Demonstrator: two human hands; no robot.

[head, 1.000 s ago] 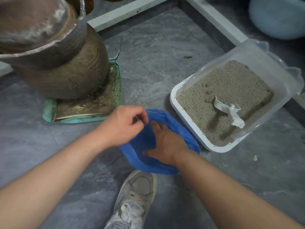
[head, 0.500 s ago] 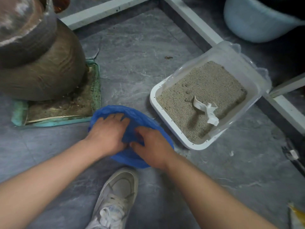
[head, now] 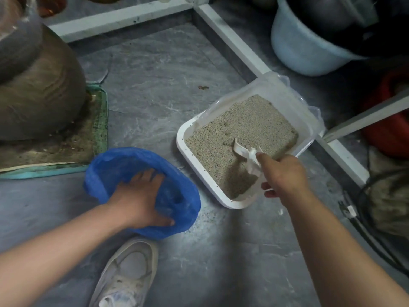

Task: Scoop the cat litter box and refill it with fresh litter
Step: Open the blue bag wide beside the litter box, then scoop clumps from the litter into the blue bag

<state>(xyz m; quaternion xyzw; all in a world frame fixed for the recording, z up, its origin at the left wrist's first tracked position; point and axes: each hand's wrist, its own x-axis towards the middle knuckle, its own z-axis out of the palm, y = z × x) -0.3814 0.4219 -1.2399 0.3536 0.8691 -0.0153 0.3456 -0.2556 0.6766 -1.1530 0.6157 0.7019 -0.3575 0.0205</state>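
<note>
My left hand (head: 141, 196) lies open in the blue bag (head: 106, 173) on the floor; my right hand (head: 281, 173) grips the scoop (head: 245, 154) in the litter box (head: 183, 149). Scooping starts; next I dig for clumps

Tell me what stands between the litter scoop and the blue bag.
Nothing visible does. The scoop, under the right hand, sits in the litter box; bare floor separates the box from the blue bag, whose mouth the left hand spreads open.
</note>
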